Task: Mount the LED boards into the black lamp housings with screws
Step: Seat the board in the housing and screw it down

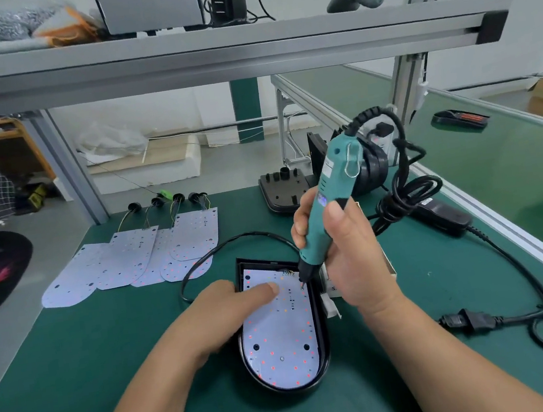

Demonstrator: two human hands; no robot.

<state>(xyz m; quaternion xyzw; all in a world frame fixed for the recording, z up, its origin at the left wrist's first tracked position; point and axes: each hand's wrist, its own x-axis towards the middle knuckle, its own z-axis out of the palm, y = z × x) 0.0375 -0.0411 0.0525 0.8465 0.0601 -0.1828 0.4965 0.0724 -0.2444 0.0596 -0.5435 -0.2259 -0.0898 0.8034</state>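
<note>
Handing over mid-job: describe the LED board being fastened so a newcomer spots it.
On the green bench mat, find the black rounded lamp housing nearest the person. The white LED board lies inside it, under the left hand and teal screwdriver; the spare boards lie bare, fanned far left.

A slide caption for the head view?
Right hand holds screwdriver on LED board in black housing; left hand presses it.
</note>
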